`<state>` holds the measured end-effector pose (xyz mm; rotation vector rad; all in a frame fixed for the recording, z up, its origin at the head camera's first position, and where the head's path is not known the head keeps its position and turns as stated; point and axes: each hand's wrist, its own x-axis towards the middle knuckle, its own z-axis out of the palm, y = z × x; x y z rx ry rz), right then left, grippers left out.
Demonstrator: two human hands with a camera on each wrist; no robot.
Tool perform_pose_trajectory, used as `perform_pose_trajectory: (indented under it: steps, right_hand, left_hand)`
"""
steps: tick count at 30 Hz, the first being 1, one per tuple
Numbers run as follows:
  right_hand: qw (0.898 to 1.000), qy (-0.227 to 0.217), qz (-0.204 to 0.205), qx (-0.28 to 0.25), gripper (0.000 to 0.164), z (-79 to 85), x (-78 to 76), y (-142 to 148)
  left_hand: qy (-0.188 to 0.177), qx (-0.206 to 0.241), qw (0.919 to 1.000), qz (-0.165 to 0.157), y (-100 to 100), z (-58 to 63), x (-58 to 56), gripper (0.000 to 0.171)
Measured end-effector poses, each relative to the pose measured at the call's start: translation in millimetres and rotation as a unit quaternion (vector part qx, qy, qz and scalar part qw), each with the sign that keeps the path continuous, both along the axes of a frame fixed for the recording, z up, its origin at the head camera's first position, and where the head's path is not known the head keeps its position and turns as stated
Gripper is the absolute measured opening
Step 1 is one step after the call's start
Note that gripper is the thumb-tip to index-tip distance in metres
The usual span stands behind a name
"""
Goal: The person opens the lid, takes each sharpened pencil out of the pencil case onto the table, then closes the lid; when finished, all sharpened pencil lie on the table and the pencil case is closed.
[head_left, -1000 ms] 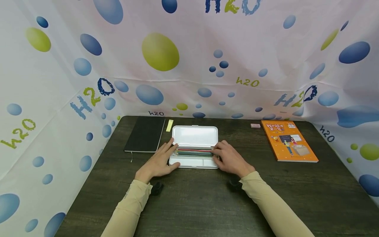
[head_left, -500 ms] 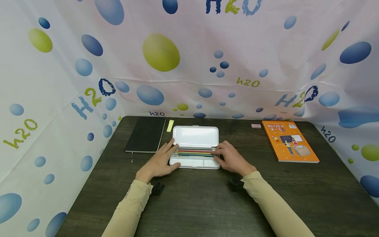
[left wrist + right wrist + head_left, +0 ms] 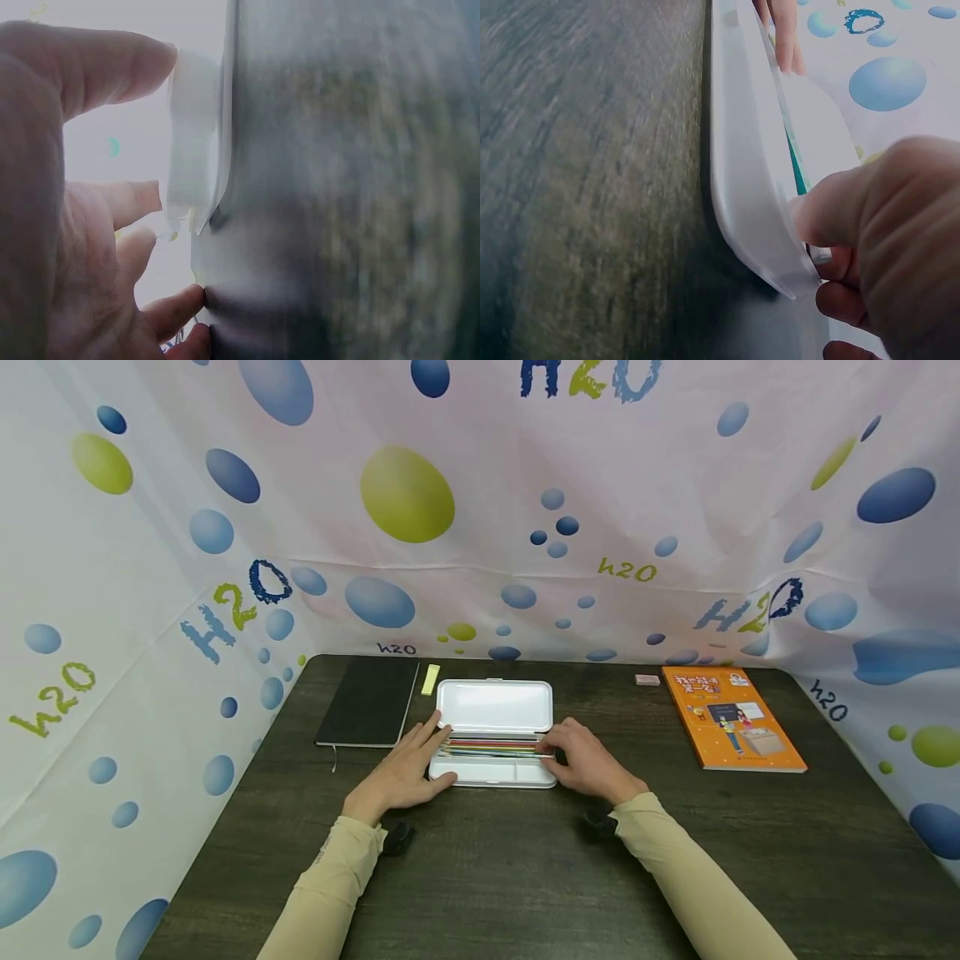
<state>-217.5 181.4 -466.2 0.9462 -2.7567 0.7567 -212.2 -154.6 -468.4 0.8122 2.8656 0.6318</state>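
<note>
A white pencil case (image 3: 472, 772) lies on the dark table with its lid (image 3: 495, 706) tipped back. Several colored pencils (image 3: 491, 748) lie side by side across the tray. My left hand (image 3: 401, 772) rests against the case's left end, thumb at the front corner and straight fingers spread toward the lid. At the other end, my right hand (image 3: 588, 764) bends its fingers over the pencils' right ends. In the right wrist view, the thumb (image 3: 829, 210) meets the end of a green pencil (image 3: 798, 169); the fingers beneath are partly hidden.
Behind my left hand lie a black notebook (image 3: 367, 702) and a yellow strip (image 3: 430, 679). A pink eraser (image 3: 647, 679) and an orange book (image 3: 731, 718) lie on the right. A printed white curtain (image 3: 480, 527) surrounds the table's far side.
Under my right fingers the pencils have shifted: mostly green ones showed at the front before, now red, yellow and blue show too. The left hand stays in place.
</note>
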Motion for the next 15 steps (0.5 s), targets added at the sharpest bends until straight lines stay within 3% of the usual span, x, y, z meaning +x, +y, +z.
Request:
perform_pose_trajectory:
  steps: [15]
  right_hand:
    - [0.996, -0.044, -0.022, -0.08, 0.014, -0.2, 4.1, 7.6]
  left_hand:
    - [0.005, -0.001, 1.0, -0.004, -0.1, -0.5, 0.0, 0.078]
